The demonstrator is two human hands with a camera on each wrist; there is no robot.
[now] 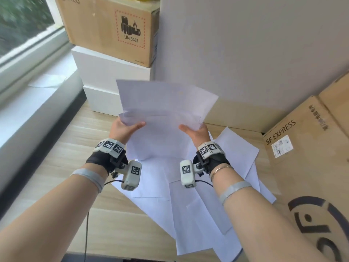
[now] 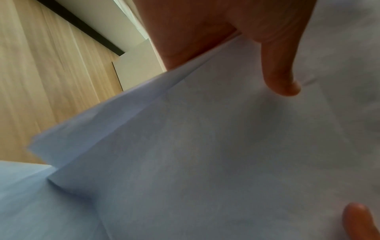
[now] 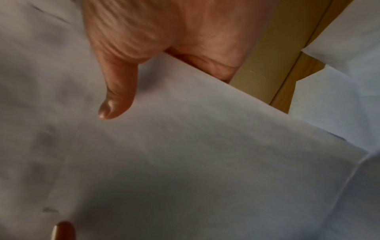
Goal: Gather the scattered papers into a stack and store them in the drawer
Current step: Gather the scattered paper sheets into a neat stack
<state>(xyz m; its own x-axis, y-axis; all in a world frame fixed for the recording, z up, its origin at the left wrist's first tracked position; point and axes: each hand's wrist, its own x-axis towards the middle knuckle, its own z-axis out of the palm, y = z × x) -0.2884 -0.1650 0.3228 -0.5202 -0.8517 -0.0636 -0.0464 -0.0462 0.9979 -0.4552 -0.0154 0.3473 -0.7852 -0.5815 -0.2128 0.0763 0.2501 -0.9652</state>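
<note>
I hold a loose bundle of white papers (image 1: pixel 164 108) up above the wooden desk, its sheets fanned and uneven. My left hand (image 1: pixel 125 127) pinches the bundle's left edge, thumb on top. My right hand (image 1: pixel 194 130) pinches the right edge the same way. The left wrist view shows my thumb (image 2: pixel 277 65) pressing on the held papers (image 2: pixel 205 146). In the right wrist view my thumb (image 3: pixel 117 91) lies on the held papers (image 3: pixel 185 154). Several more white sheets (image 1: pixel 188 195) lie scattered on the desk below my wrists. No drawer is visible.
A cardboard box (image 1: pixel 113 25) sits on stacked white boxes (image 1: pixel 105 72) at the back left. An SF EXPRESS carton (image 1: pixel 302 148) stands at the right. A grey partition (image 1: pixel 245 53) rises behind the desk (image 1: pixel 66 167), with a window sill (image 1: pixel 28 103) to the left.
</note>
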